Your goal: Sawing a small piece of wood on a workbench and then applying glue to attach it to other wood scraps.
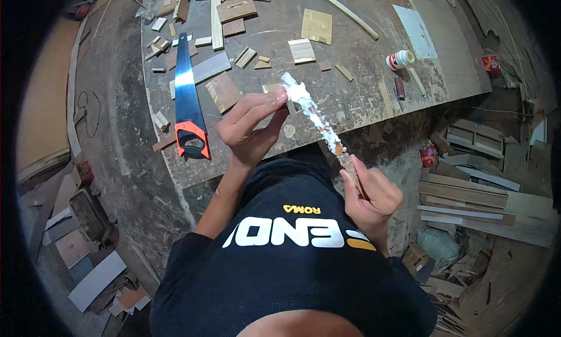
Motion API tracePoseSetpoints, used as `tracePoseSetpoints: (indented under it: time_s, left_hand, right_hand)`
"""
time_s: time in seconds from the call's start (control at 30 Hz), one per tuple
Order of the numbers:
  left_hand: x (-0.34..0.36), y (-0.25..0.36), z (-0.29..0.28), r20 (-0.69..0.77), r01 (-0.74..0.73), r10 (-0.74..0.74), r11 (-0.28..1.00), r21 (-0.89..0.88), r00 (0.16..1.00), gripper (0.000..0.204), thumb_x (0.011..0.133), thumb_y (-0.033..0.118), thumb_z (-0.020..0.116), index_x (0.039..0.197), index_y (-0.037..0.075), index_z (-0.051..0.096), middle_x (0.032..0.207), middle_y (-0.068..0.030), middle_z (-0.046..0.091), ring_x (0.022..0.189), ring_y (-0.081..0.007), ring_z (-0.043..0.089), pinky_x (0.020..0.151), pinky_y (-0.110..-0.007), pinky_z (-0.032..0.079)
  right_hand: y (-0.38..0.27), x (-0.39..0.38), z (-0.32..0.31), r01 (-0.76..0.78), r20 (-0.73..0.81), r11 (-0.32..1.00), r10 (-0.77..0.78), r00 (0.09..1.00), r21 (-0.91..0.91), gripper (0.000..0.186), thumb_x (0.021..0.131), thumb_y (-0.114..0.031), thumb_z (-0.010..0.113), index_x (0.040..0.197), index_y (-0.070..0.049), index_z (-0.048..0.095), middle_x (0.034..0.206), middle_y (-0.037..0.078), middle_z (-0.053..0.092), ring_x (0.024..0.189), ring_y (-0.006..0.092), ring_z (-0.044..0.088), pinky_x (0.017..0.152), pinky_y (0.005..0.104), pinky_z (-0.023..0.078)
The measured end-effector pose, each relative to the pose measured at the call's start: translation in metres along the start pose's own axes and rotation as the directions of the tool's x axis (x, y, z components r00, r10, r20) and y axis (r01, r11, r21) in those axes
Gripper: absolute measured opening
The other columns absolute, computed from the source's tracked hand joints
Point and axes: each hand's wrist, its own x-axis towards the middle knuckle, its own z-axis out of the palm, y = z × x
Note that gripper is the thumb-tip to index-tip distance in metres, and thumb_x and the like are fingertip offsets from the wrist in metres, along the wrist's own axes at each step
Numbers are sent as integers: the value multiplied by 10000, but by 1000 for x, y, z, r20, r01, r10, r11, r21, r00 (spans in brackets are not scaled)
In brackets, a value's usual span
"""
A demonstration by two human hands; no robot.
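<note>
The big, rough, glue-stained wooden desk (pixel 362 103) is filling the upper half of the view, littered with pale offcut blocks, and a blue-bladed handsaw with an orange and black handle (pixel 188 100) is lying along its left side, well apart from the hands. Smaller now: a white glue bottle with a red label (pixel 400 60) is lying on its side toward the right of the desk. Down at the near edge, the long thin wooden strip smeared with thick white glue (pixel 318 123) is being held in the air above the desk's edge, slanting from upper left to lower right. The right hand (pixel 373 194) is clamping its grip closed around the bare lower end, which looks like the sensible place to hold, dry and firm. The left hand (pixel 248 126) is pinching a small flat wooden scrap (pixel 274 90) against the glue at the top. The strip looks light and stiff but slender, likely slippery wherever the glue is wet.
</note>
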Motion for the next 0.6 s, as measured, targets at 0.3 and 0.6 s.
tracePoseSetpoints:
  time_s: [0.3, 0.6]
  left_hand:
    - [4, -7, -12, 20, -74, 72, 993, 96, 997, 321, 657, -104, 772, 949, 19, 722, 872, -105, 715, 768, -214, 692, 674, -290, 540]
    - [15, -9, -17, 312, -255, 209, 960, 114, 927, 317, 682, -72, 724, 969, 62, 737, 884, -68, 719, 759, -206, 675, 660, -290, 549]
  right_hand:
    - [-2, 10, -9, -124, -42, 992, 125, 991, 18, 317, 703, 55, 757, 1015, 24, 713, 553, 35, 466, 463, 69, 397, 442, 228, 295]
    - [-4, 20, -14, -125, 128, 992, 121, 984, 27, 294, 719, 16, 761, 1006, 35, 703, 584, 84, 548, 459, 117, 506, 436, 269, 373]
